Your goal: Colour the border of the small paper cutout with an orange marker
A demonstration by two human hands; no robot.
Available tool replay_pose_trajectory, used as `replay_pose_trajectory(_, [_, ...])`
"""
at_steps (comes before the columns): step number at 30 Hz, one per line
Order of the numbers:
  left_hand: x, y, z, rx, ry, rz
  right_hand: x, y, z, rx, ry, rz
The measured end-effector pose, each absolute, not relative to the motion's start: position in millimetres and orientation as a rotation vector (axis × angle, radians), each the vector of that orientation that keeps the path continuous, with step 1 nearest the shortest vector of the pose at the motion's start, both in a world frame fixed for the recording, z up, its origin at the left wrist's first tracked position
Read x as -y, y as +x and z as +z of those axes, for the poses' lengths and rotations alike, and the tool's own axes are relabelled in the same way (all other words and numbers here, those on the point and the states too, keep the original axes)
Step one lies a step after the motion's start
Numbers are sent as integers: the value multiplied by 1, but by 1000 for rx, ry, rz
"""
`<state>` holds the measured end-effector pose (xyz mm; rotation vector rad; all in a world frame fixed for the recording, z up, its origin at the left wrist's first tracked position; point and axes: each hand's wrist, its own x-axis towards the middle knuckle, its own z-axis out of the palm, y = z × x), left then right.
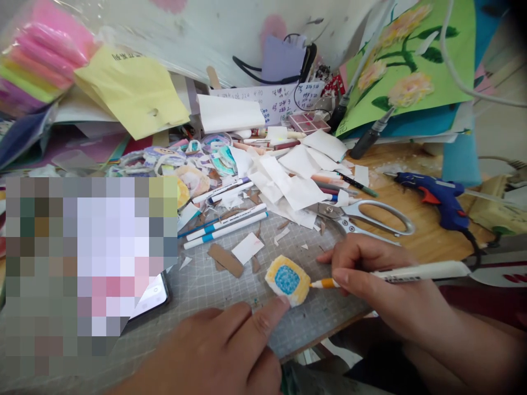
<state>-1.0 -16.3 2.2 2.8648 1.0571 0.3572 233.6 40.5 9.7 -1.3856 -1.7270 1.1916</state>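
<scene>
A small paper cutout (287, 280), coloured yellow with a blue centre, lies on the grey cutting mat (214, 285). My left hand (222, 351) presses its index fingertip on the cutout's lower edge, the other fingers curled under. My right hand (382, 285) is closed round a white marker with an orange tip (411, 272). The tip touches the cutout's right edge.
Silver scissors (370, 219), a blue glue gun (436, 200), several white markers (226, 225) and paper scraps (288, 181) crowd the desk behind. A phone (152, 299) lies left on the mat beside a blurred patch. Cardboard strips (225, 259) rest nearby. A green flower painting (407, 60) leans at back right.
</scene>
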Motion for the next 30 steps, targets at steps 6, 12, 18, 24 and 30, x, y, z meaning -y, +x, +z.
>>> replay_pose_trajectory(6, [17,-3,0,-1078,2810,361,-43,232,11,1748,-1400,1184])
replay_pose_trajectory(12, [19,-6,-2,-1095,2743,347,-46,233,11,1760,-1400,1168])
replay_pose_trajectory(18, [18,-3,1,-1076,2791,342,-47,234,9,1728,-1389,1207])
replay_pose_trajectory(24, [19,-2,-2,-1048,2835,332,-47,234,9,1672,-1386,1250])
replay_pose_trajectory(30, [20,-4,-1,-1104,2775,372,-47,236,8,1708,-1336,1267])
